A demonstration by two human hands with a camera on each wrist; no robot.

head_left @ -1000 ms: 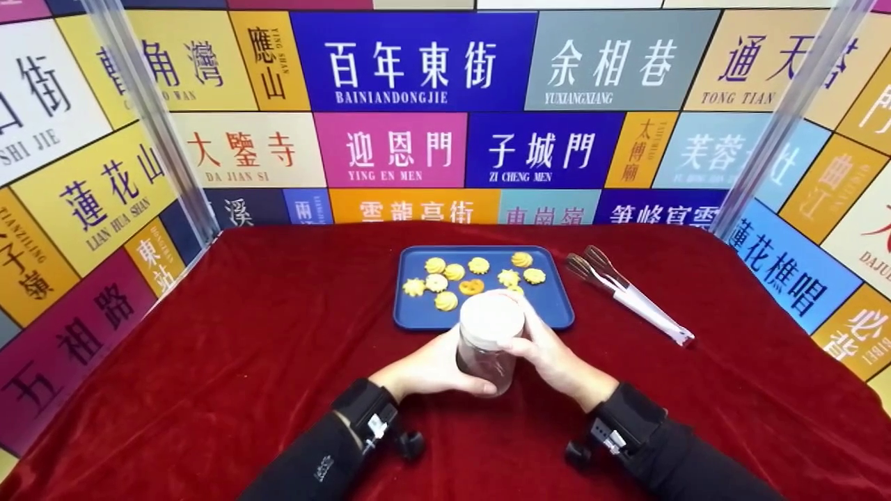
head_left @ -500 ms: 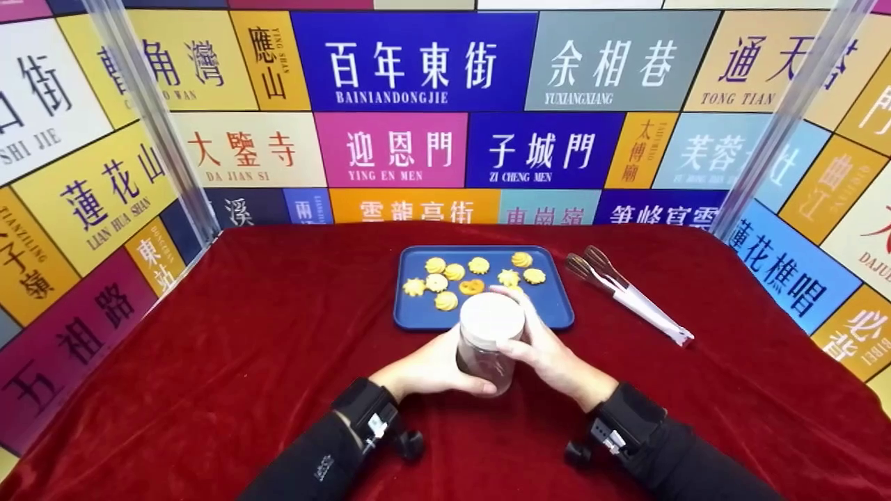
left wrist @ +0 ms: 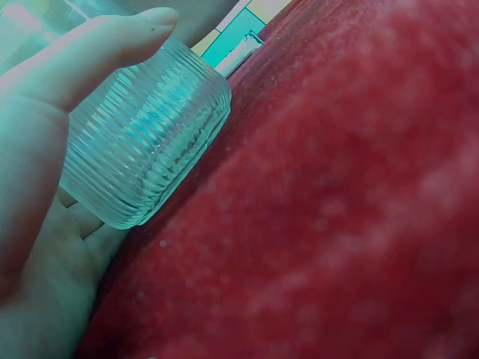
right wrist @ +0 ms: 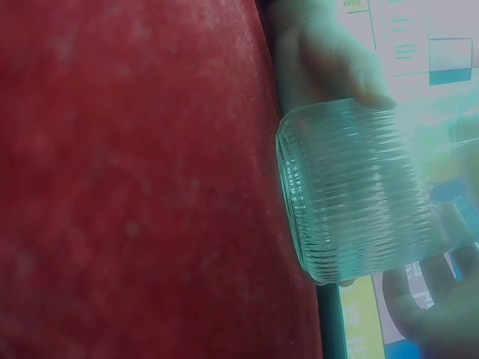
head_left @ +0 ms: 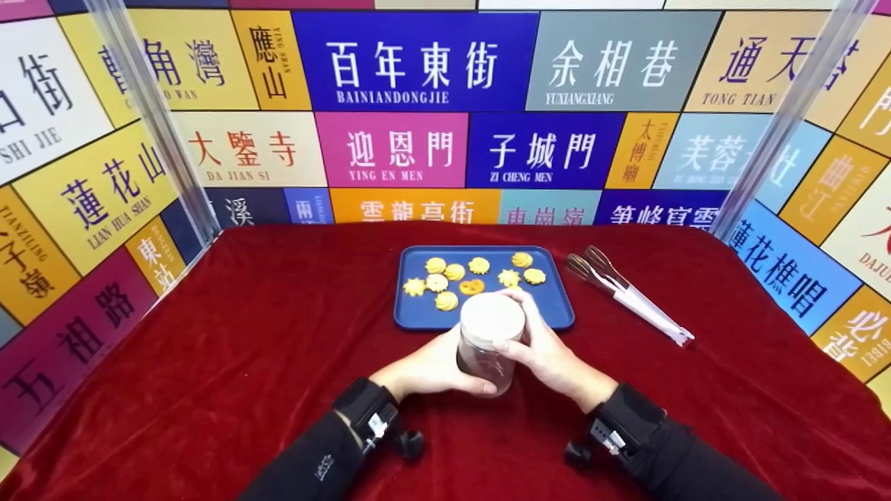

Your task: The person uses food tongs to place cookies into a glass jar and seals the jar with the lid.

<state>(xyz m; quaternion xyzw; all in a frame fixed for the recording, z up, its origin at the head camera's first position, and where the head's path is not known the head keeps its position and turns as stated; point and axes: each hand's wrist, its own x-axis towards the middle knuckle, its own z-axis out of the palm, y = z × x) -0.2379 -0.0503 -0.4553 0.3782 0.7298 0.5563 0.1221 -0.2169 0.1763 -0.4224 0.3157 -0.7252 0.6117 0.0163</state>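
An upright clear jar [head_left: 484, 369] with a ribbed lower wall stands in front of the tray, between both hands. Its round white lid [head_left: 492, 319] is on top. My left hand [head_left: 428, 365] grips the jar's body from the left, thumb across the near side. From the right, my right hand [head_left: 553, 355] holds the lid, with the thumb at its near edge and the fingers around the far side. Through the ribbed glass [left wrist: 150, 134] in the left wrist view no contents show. The right wrist view has the jar's base [right wrist: 299, 202] close to the red cloth.
Behind the jar lies a blue tray [head_left: 418, 319] bearing several small cookies [head_left: 445, 300], some of them swirled. Metal tongs [head_left: 640, 309] with brownish tips lie to the right of it. Red cloth [head_left: 243, 334] covers the table, and sign-printed walls [head_left: 418, 62] enclose the back and sides.
The right hand's fingers and thumb have shifted slightly around the lid. The left hand, jar, tray and tongs stay in place.
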